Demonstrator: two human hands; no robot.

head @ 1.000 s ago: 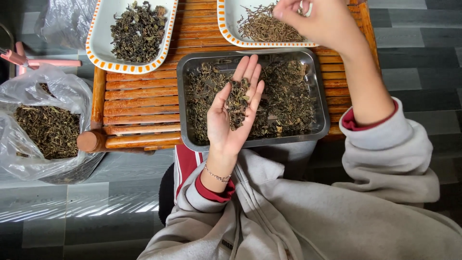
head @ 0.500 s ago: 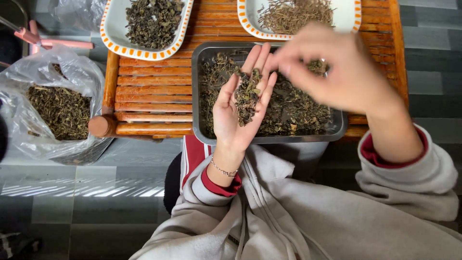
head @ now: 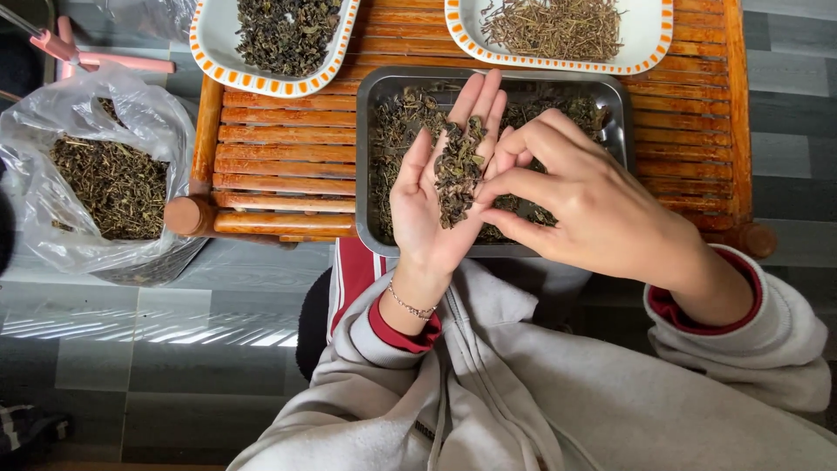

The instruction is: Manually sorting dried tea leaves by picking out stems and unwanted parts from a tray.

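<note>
Slatted wooden table (head: 279,148): right hand (head: 575,205) back from dish (head: 645,35), picking leaves (head: 458,170) off left hand (head: 436,201).

Plastic bag (head: 35,187) of dried leaves, pink tool (head: 105,61), 2 orange-rimmed dishes (head: 209,52)

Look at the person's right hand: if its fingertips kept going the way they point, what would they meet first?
The right hand points leftward at the cupped left hand, so it would most likely meet the pile of dried leaves in that palm first; its fingertips look almost there already.
</note>
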